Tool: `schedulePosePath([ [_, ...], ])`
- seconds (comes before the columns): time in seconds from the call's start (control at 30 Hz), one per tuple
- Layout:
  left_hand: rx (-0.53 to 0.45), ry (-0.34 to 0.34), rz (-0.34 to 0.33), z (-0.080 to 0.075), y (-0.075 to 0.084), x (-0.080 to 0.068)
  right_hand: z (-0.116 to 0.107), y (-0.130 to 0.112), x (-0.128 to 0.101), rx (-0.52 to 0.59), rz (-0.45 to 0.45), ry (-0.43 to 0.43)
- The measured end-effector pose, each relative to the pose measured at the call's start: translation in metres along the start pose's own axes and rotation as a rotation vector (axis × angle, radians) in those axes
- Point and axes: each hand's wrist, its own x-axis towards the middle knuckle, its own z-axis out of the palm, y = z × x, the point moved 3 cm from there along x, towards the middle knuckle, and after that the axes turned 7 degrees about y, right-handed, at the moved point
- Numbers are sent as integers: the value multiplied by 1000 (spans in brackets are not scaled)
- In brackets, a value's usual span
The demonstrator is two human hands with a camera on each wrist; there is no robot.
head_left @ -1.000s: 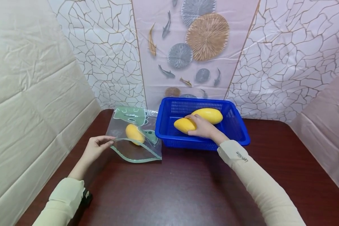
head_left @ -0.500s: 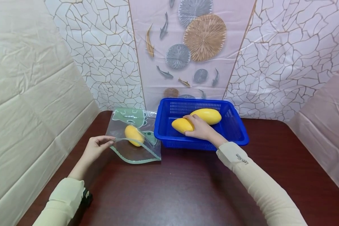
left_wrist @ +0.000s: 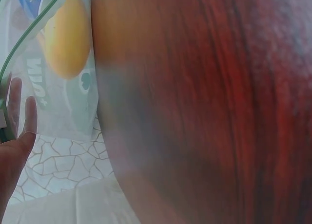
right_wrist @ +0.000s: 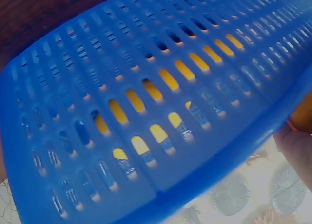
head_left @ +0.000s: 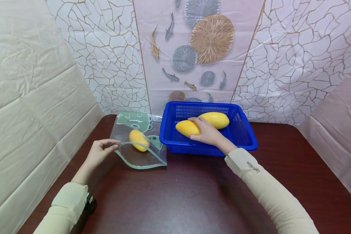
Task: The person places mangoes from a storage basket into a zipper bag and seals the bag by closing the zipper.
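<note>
A clear zip bag with a green cartoon print lies at the left, its mouth parted toward me. My left hand pinches the left corner of that mouth between thumb and fingers. Inside the bag rests one yellow mango, which also shows through the plastic in the left wrist view. Over the blue basket, my right hand grips a second mango, its pointed end facing left. Behind that hand lies a larger yellow fruit in the basket. In the right wrist view the slotted basket wall hides most of the hand.
The basket stands right beside the bag, its left rim close to the bag's right edge. Both are toward the back of the dark red wooden table. A patterned cloth backdrop rises behind, with plain cloth at both sides.
My right hand has shifted the gripped mango slightly left and up within the basket. The left hand keeps its pinch on the bag with hardly any movement.
</note>
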Motion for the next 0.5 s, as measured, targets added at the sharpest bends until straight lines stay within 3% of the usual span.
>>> schedulePosePath([
  [0.3, -8, -12, -19, 6, 30, -2, 0, -10, -1, 33, 30, 52],
  [0.37, -11, -12, -19, 6, 29, -1, 1, -13, -1, 38, 44, 59],
  [0.5, 2, -6, -15, 3, 12, 2, 3, -19, -2, 41, 60, 69],
])
